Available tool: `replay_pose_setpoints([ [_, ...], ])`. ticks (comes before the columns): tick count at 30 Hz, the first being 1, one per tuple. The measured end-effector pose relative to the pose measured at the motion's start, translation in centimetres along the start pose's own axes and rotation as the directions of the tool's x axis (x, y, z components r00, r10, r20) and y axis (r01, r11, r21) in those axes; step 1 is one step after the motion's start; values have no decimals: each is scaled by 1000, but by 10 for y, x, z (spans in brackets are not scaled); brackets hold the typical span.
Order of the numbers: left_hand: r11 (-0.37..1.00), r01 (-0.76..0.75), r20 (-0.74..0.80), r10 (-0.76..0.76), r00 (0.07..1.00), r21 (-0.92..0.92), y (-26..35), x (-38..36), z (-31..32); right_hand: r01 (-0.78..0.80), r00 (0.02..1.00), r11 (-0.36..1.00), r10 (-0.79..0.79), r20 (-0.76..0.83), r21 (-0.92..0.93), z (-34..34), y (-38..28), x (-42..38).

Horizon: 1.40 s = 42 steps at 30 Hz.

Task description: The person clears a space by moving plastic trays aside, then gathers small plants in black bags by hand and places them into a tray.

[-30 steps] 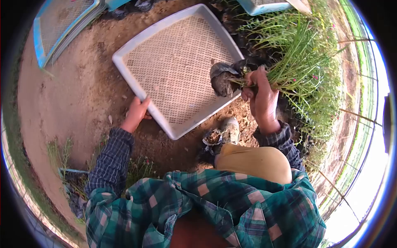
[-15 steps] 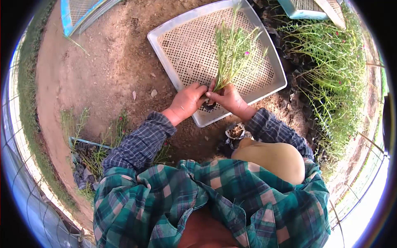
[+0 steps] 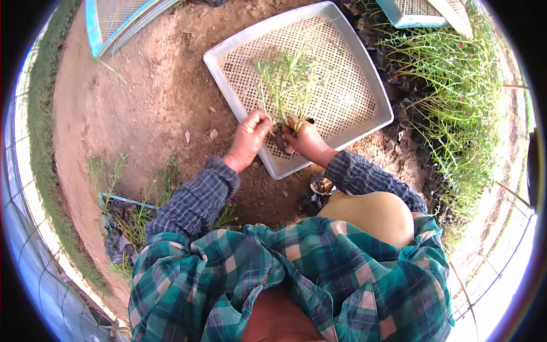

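Note:
A leafy green plant [image 3: 290,80] with a small pink flower stands above the lower part of a pale perforated tray [image 3: 360,132]. My right hand [image 3: 307,141] is closed around the plant's base, where a dark root clump or bag shows in part. To its left, my left hand [image 3: 249,138] has its thumb and fingers pinched on a thin stem at the plant's left side. Both hands are over the tray's near left edge.
Many green plants in dark bags [image 3: 450,108] line the right side. A blue-edged tray [image 3: 117,25] lies at upper left, another [image 3: 419,20] at upper right. More bagged plants [image 3: 122,231] sit at lower left. A small pot [image 3: 323,186] stands near my knee.
The plant has moved left and leans lower over the tray. My left hand has shifted left, apart from my right hand, which has also moved slightly left.

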<state>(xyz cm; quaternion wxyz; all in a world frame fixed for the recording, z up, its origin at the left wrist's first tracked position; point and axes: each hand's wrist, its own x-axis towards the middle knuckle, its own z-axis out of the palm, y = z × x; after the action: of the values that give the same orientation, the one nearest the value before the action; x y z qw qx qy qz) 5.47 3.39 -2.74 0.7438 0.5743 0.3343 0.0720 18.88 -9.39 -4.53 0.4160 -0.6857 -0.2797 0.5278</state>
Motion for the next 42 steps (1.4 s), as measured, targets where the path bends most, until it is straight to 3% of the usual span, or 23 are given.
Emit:
replay_pose_setpoints([
  [3,915,-214,-48,244,969,343,65,1,-37,-112,993,994,112,28,13,-1,6,5],
  [4,944,-304,-131,319,938,125,71,6,-62,-120,992,992,119,42,39,0,10,6],
  [5,797,-313,-220,477,851,516,75,11,-117,-129,991,990,127,40,61,-1,12,6],
  [7,952,-301,-573,274,772,50,89,3,-252,-129,991,990,128,35,54,-3,8,2],
  [9,881,-174,-594,430,680,439,99,-27,-425,58,994,995,-50,92,-85,-4,16,5],
  [10,851,-426,-850,-42,525,-305,111,-37,-434,123,989,989,-115,92,-84,-8,8,-2],
  [12,960,-143,-932,-189,308,-242,119,-30,-384,184,981,979,-177,78,-89,-15,-3,-15],
  [14,984,102,-724,35,689,145,69,-12,-335,278,953,956,-264,150,-87,-16,-3,-23],
  [17,926,37,-222,51,974,377,76,14,-109,382,917,920,-365,161,-89,-16,1,-30],
  [19,829,56,-47,-36,998,557,33,31,-52,483,875,851,-461,148,-208,3,55,-20],
  [21,967,72,188,-120,975,244,-18,50,-19,520,846,821,-457,274,-236,8,59,-14],
  [23,951,-65,265,-18,964,301,-33,54,5,532,833,805,-443,332,-262,-7,46,-26],
  [25,883,-157,390,-32,920,443,-18,54,15,310,908,904,-190,373,-294,-32,-3,-58],
  [26,844,-179,433,-68,899,505,-4,53,18,628,776,748,-583,239,-213,-9,55,-37],
  [27,801,-209,473,-103,875,561,11,52,21,625,779,752,-582,234,-211,-18,48,-37],
  [28,866,-104,504,-184,844,490,25,54,29,259,913,959,-203,355,-117,-38,29,-36],
  [31,865,-133,631,-240,737,484,12,59,42,-557,603,824,488,631,-105,-70,16,-45],
  [32,761,-314,650,-180,739,567,4,55,50,222,888,895,-22,460,-387,-67,34,-54],
  [33,620,-476,676,-123,726,623,-4,47,57,706,662,277,-585,468,-652,-68,52,-64],
  [36,432,-513,579,-28,815,742,13,18,84,372,805,716,-565,-178,-590,-115,63,-94],
  [38,363,-518,562,-21,827,775,4,13,85,10,576,890,-377,-725,-455,-145,90,-105],
  [39,287,-520,545,-7,838,804,1,10,85,-8,419,998,-47,-907,-56,-162,96,-109],
  [42,332,-561,586,29,810,758,0,11,80,-194,168,972,170,-971,136,-229,140,-114],
])
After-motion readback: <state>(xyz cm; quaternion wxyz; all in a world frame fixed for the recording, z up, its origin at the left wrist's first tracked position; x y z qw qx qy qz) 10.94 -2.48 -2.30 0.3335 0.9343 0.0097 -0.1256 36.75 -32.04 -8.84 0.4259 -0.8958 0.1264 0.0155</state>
